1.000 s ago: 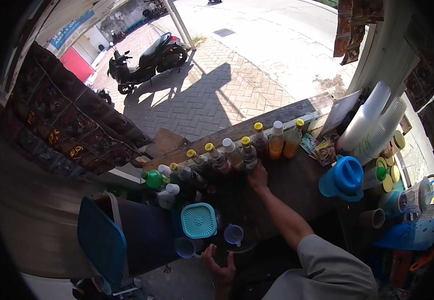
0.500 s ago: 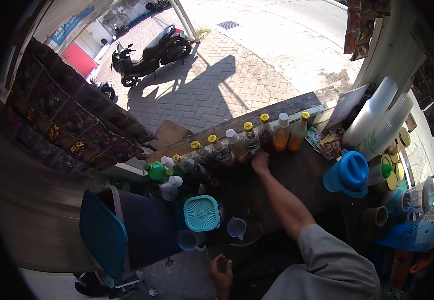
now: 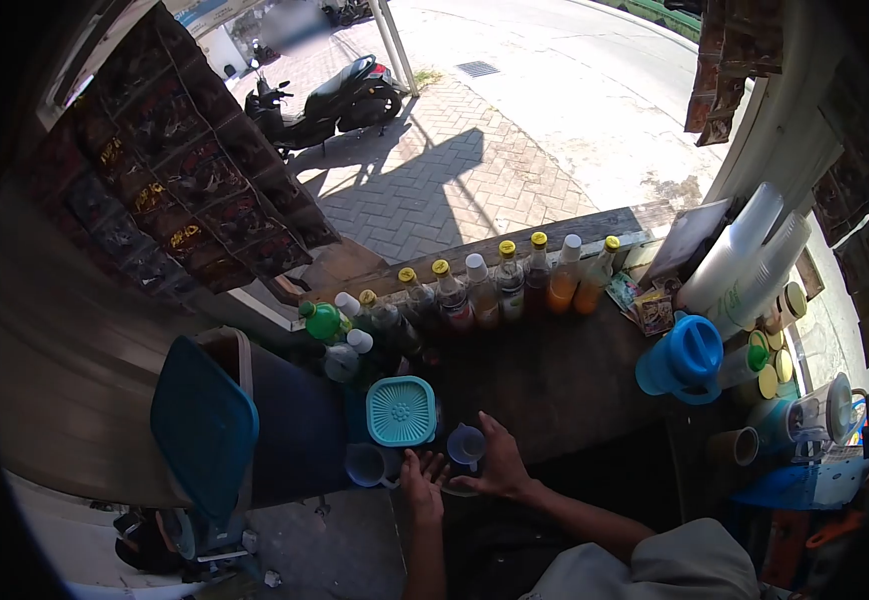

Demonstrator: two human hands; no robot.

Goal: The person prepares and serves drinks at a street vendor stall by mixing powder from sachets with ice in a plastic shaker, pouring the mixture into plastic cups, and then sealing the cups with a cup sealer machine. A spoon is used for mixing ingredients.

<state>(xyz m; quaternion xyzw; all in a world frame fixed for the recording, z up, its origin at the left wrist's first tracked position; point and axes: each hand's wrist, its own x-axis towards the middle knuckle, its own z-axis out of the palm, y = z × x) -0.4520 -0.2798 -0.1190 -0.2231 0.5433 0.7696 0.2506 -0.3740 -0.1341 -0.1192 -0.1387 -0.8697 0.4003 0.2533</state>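
Observation:
My right hand (image 3: 499, 462) has its fingers apart close beside a small clear cup with a handle (image 3: 466, 446), thumb under it; whether they touch is unclear. Palm up and fingers spread, my left hand (image 3: 423, 482) holds nothing, between that cup and a larger clear cup (image 3: 367, 465) at its left. Just above it sits a turquoise square-lidded container (image 3: 400, 411). Along the back edge of the dark table (image 3: 544, 375) stands a row of bottles with yellow and white caps, among them an orange-filled bottle (image 3: 562, 285).
A blue pitcher (image 3: 681, 360) stands at the right, with stacked plastic cups (image 3: 744, 265) behind it. A large bin with a teal lid (image 3: 204, 430) is at the left. Sachet strips (image 3: 174, 170) hang at the upper left. Outside, a motorbike (image 3: 339, 105) is parked.
My right hand has left the bottle row and come down beside the small cup, fingers apart. My left hand has risen slightly and turned palm up. The view has shifted.

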